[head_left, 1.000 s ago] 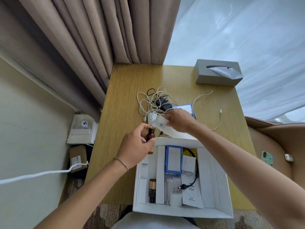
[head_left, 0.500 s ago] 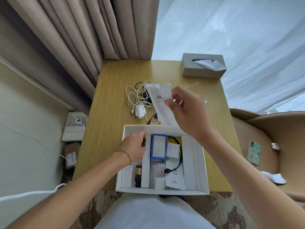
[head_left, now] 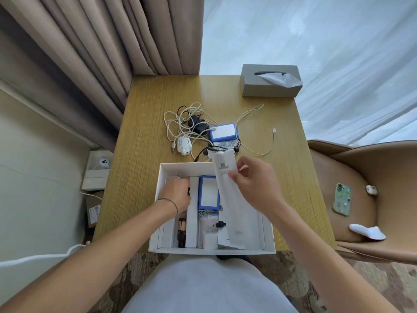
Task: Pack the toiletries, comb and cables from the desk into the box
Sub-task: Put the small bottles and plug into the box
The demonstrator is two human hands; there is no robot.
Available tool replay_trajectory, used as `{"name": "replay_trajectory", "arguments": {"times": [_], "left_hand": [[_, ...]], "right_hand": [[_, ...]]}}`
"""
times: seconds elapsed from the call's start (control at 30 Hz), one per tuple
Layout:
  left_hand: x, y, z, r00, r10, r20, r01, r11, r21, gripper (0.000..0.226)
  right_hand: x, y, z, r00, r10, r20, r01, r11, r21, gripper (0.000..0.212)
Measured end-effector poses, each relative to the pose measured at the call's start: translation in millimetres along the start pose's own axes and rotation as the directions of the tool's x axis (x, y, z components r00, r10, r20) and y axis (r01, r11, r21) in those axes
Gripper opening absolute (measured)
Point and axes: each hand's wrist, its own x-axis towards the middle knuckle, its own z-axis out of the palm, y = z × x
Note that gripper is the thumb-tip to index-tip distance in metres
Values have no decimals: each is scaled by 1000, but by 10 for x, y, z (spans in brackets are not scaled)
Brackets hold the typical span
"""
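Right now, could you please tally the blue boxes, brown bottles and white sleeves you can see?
Blue boxes: 2 (desk, in box)
Brown bottles: 1
White sleeves: 1, in right hand
Total: 4

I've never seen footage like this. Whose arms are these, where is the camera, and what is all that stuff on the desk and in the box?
There is no machine here: these are a person's two bare arms, filmed by a wide-angle camera worn on their head, looking down. That is why the arms enter from the bottom and the edges bend.

On the wooden desk stands an open white box with dividers. Inside you can see a blue-edged packet, a small brown bottle and a white plug.

The left hand reaches into the box's left compartment; what it grips is mostly hidden. The right hand pinches a long white paper sleeve above the box.

Farther back lie tangled white cables, a black charger, another blue packet and a grey tissue box.
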Motion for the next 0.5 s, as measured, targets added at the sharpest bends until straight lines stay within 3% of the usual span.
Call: {"name": "replay_trajectory", "arguments": {"times": [0.27,0.5], "left_hand": [[-24,-23,32,999,39,11,-41,970,238,20],[-96,-7,53,998,58,37,-67,939,336,19]], "right_hand": [[43,360,443,983,163,81,-140,962,-233,17],[48,542,631,935,329,130,-265,895,-358,8]]}}
